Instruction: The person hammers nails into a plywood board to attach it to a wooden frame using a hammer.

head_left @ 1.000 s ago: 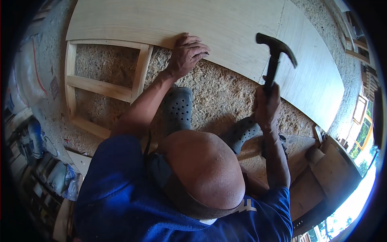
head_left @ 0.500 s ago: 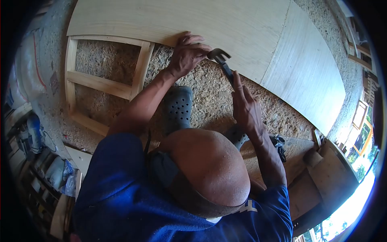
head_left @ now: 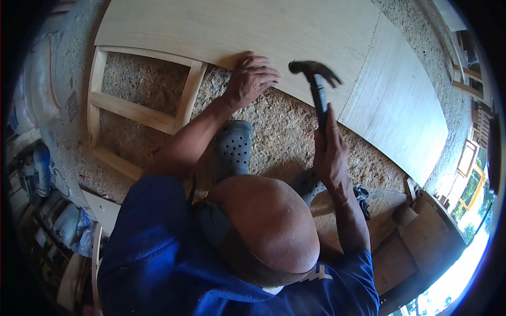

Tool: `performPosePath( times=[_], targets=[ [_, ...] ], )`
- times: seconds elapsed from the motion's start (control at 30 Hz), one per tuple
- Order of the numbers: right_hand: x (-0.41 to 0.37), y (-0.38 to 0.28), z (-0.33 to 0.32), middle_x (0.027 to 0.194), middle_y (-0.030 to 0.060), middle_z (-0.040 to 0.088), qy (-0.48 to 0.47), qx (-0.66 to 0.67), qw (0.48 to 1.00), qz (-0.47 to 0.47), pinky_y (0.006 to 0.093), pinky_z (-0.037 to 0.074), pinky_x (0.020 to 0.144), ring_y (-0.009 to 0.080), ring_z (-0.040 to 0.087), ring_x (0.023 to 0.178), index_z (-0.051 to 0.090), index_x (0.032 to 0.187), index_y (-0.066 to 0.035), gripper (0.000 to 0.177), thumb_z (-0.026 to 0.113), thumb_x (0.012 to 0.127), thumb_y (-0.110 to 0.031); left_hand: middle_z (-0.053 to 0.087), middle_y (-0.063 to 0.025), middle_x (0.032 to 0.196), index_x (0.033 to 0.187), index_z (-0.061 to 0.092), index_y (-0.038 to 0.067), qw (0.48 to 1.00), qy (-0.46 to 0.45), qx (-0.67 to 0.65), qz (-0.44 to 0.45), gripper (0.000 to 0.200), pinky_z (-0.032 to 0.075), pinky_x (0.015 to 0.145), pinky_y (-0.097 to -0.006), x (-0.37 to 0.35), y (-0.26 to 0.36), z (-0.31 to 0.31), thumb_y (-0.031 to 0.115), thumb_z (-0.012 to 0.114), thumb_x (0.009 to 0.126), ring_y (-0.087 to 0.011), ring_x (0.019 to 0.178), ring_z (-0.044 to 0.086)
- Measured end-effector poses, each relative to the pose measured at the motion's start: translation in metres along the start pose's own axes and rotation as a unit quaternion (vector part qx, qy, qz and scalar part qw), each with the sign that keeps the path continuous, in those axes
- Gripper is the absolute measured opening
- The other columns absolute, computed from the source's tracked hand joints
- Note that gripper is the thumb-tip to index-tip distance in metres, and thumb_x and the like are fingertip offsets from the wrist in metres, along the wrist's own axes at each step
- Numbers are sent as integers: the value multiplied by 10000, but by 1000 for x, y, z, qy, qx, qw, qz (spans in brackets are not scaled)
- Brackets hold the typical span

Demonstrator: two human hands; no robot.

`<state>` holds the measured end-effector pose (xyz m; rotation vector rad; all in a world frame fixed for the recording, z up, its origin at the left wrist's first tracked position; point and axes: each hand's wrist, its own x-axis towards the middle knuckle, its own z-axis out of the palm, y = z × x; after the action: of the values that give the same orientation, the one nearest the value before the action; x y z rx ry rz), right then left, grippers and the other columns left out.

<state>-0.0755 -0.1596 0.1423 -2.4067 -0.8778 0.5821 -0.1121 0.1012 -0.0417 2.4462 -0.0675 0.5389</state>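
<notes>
My left hand (head_left: 253,80) rests at the near edge of a large pale plywood panel (head_left: 232,31), its fingers bent and close together; anything pinched between them is too small to make out. My right hand (head_left: 331,150) grips the dark handle of a claw hammer (head_left: 319,92). The hammer's head is raised above the panel, to the right of my left hand and apart from it. Left of my left hand, a light wooden frame (head_left: 134,113) with a crossbar meets the panel's edge.
Wood shavings (head_left: 279,121) cover the ground around grey clogs (head_left: 233,147). A lighter board (head_left: 400,100) adjoins the panel at the right. A wooden box-like piece (head_left: 427,237) stands at lower right. Tools and bags (head_left: 68,226) lie at lower left.
The hammer and my right hand have moved right, away from my left hand. The hammer head was close beside my left fingertips before. My left hand has shifted slightly right and down in view.
</notes>
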Motion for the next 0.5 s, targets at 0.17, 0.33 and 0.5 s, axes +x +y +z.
performPosePath(
  times=[0.17,0.33,0.5],
  targets=[
    [-17,-1,-18,893,162,642,184,209,945,-171,307,523,537,172,603,640,401,1422,147,530,568,1006,-135,542,46,1541,1390,647,226,989,-100,104,25,524,294,1267,-486,-5,-15,-31,232,757,878,-191,1495,412],
    [-3,43,25,876,154,643,23,-29,989,-141,342,536,564,207,630,679,402,1534,2,531,533,1037,-132,538,55,1544,1388,646,236,980,-68,159,100,465,346,1247,-484,-13,-35,-27,220,692,925,-185,1466,456],
    [13,2,-1,973,207,683,76,53,994,-64,382,555,609,240,686,747,358,1567,17,593,554,1012,-53,548,69,1536,1393,646,239,983,-48,151,95,464,358,1236,-476,-8,-42,-29,160,669,936,-187,1445,485]
  ],
)
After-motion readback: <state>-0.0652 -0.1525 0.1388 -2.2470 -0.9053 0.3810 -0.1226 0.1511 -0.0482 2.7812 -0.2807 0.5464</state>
